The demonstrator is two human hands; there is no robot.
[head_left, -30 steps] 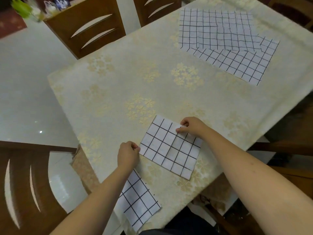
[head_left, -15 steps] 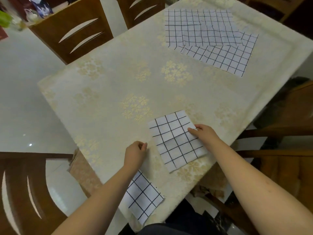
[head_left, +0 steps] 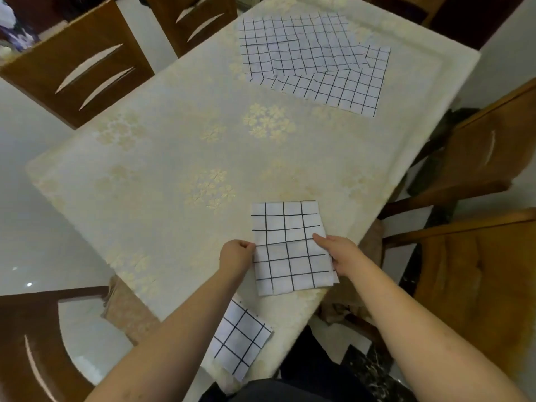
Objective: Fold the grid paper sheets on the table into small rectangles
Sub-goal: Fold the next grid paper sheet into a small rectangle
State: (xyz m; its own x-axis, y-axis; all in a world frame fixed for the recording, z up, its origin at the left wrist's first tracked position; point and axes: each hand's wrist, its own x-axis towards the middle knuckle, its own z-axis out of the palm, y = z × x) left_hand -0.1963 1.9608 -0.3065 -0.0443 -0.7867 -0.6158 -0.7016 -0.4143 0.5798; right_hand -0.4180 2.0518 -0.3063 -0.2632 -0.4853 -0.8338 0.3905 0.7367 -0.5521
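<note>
A half-folded grid paper sheet point(head_left: 290, 245) lies near the table's front edge, long side pointing away from me. My left hand point(head_left: 236, 255) pinches its left edge with curled fingers. My right hand point(head_left: 338, 252) grips its right edge, thumb on top. A small folded grid rectangle point(head_left: 242, 342) lies at the front edge, partly under my left forearm. Flat unfolded grid sheets point(head_left: 313, 58) lie overlapped at the far side.
The table point(head_left: 162, 158) wears a cream cloth with gold flowers. Wooden chairs stand at the far left point(head_left: 75, 68), the near left point(head_left: 26, 343) and the right point(head_left: 478, 256). The table's right edge runs close to my right hand.
The half-folded sheet has been turned from slanted to nearly straight. My left hand moved onto its left edge and my right hand slid to its right edge.
</note>
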